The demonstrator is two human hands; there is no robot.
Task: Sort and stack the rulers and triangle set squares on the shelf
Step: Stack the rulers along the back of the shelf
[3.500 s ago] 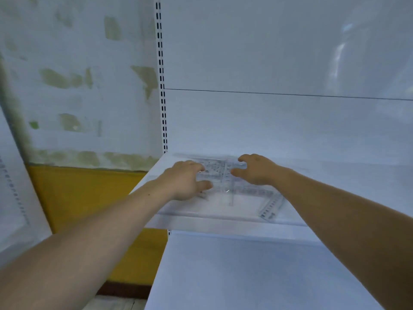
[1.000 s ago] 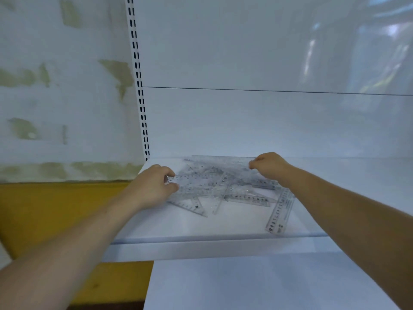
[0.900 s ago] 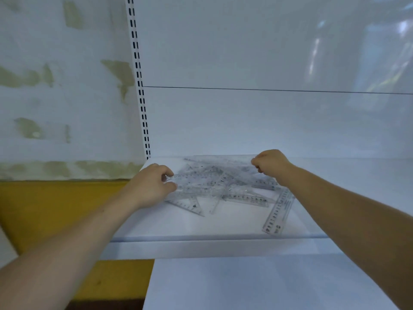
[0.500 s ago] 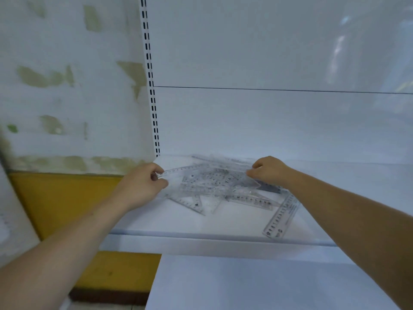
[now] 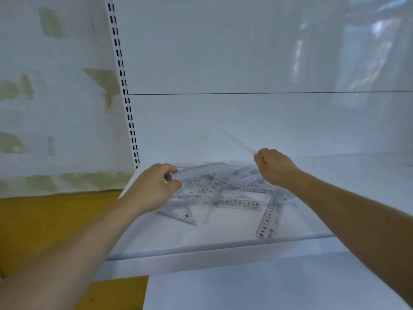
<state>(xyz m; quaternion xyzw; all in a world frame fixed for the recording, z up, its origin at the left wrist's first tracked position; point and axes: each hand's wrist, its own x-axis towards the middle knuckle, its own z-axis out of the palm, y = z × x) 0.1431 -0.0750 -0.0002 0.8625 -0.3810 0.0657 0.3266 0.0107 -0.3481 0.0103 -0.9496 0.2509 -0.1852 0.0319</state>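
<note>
So the whole thing came down to the long ruler (image 5: 196,170) lying on top of the pile (image 5: 223,191). The left grip (image 5: 154,189) had it pinched by one end, thumb and fingers curled round the tip, right at the pile's left edge. From there the ruler's long axis ran to the right and a bit toward the back, across the top of the pile. That put nearly all its length away from the grip and over the other clear pieces.

The right grip (image 5: 276,168) was at the pile's back right corner, raised a little. Its fingers were curled and pinching what looked like a thin clear piece (image 5: 240,142) sticking up and back. It was too blurry to say ruler or set square.

The pile sat on the shelf (image 5: 201,238) as a jumble, nothing stacked yet. One ruler (image 5: 271,215) lay off the pile's front right, and a set square (image 5: 178,214) poked out at its front left.

My guess: the left one would have to draw that ruler out leftward along its length, or the far end drags the jumble with it.
</note>
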